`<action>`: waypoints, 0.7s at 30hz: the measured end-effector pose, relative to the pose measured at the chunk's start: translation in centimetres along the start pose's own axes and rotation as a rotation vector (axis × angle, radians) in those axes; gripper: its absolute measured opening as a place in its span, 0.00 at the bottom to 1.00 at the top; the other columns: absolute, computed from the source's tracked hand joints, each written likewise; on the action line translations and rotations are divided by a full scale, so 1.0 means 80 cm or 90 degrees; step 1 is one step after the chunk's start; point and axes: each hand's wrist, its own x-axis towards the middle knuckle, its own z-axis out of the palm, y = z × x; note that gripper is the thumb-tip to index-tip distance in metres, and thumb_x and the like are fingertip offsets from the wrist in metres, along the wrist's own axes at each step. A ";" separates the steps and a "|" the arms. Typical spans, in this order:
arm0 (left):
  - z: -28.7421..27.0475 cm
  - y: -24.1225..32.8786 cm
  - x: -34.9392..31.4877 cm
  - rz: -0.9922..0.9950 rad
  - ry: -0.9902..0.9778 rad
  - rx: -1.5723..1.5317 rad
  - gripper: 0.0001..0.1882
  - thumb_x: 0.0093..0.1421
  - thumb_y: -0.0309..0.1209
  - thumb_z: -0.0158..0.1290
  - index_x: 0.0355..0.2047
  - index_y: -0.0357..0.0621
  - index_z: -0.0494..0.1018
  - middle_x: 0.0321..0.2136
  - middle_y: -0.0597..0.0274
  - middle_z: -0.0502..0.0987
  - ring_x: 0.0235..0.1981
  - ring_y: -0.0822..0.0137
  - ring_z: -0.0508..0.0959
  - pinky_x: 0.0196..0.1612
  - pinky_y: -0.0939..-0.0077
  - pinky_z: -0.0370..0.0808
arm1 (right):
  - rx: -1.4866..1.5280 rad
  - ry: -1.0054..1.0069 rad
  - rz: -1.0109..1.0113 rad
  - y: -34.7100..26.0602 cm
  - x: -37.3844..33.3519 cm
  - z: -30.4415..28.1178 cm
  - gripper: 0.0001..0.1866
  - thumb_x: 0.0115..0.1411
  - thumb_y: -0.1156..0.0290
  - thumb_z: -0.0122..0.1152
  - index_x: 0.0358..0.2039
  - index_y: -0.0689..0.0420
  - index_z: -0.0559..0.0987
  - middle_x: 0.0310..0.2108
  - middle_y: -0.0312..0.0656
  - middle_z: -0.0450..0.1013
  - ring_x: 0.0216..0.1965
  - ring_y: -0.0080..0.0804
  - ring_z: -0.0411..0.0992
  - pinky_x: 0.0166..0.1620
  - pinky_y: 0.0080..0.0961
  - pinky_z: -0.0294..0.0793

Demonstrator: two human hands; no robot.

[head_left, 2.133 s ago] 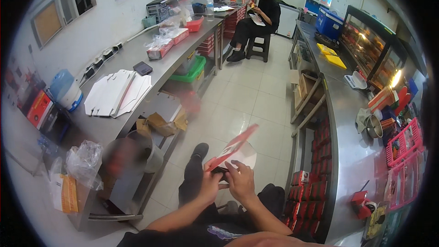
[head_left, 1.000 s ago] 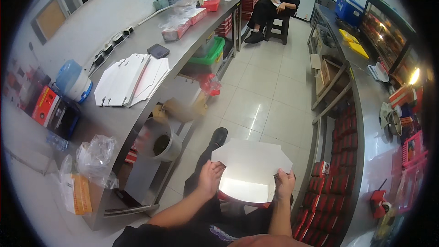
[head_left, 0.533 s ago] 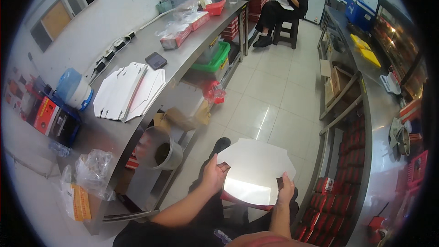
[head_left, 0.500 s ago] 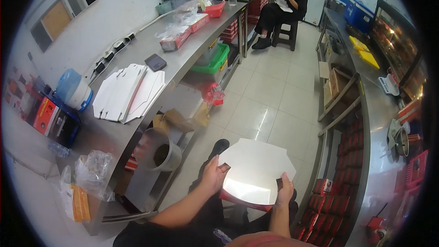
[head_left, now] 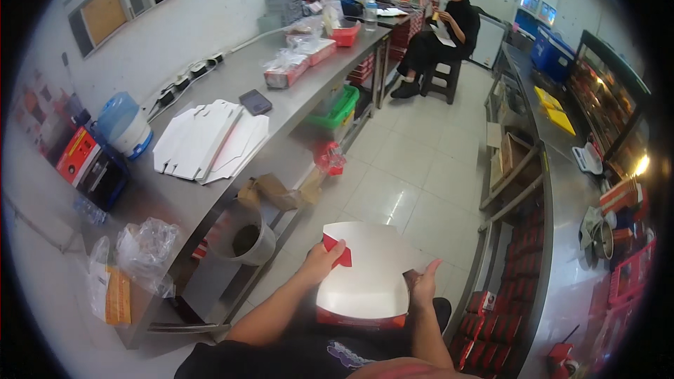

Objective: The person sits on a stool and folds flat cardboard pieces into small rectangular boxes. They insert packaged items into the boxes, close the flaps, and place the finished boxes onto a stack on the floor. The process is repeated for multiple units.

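A partly folded cardboard box (head_left: 365, 281), white inside and red on its outer face, rests over my lap. Its near wall stands up, while the far part spreads out flat. My left hand (head_left: 321, 263) grips the left side, thumb on a red flap bent inward. At the right side my right hand (head_left: 423, 288) holds the edge near a dark slot, with its thumb pointing up and some fingers hidden behind the card. On the steel table to the left lies a stack of flat white box blanks (head_left: 196, 139).
The steel table (head_left: 151, 203) carries a phone (head_left: 255, 102), plastic bags (head_left: 149, 245) and a water jug (head_left: 124, 125). Below it stands a clear bucket (head_left: 254, 242). Red boxes (head_left: 495, 333) fill the shelf under the right counter (head_left: 562, 217). A seated person (head_left: 449, 28) is farther back.
The box has shifted slightly left and toward me. A red flap on its left side is now folded inward under my left hand. My right thumb has lifted.
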 end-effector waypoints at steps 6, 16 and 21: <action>-0.055 -0.017 -0.035 -0.008 -0.017 -0.018 0.22 0.74 0.48 0.48 0.45 0.39 0.78 0.36 0.64 0.81 0.36 0.74 0.79 0.42 0.74 0.76 | -0.281 -0.294 0.074 -0.020 -0.009 0.066 0.21 0.69 0.61 0.58 0.53 0.66 0.80 0.46 0.38 0.79 0.43 0.25 0.74 0.49 0.29 0.73; -0.085 -0.012 -0.053 -0.011 -0.059 -0.150 0.21 0.74 0.41 0.49 0.58 0.38 0.73 0.46 0.63 0.79 0.45 0.74 0.77 0.50 0.74 0.75 | -0.321 -0.212 0.141 0.004 0.049 0.107 0.13 0.66 0.71 0.63 0.46 0.68 0.81 0.41 0.42 0.81 0.37 0.27 0.79 0.40 0.25 0.78; -0.125 0.022 -0.047 -0.003 -0.031 0.103 0.20 0.74 0.38 0.48 0.59 0.37 0.71 0.47 0.63 0.79 0.45 0.75 0.76 0.50 0.75 0.74 | -0.281 -0.241 0.150 0.000 0.077 0.123 0.11 0.63 0.77 0.66 0.45 0.68 0.81 0.38 0.44 0.82 0.36 0.28 0.80 0.40 0.25 0.80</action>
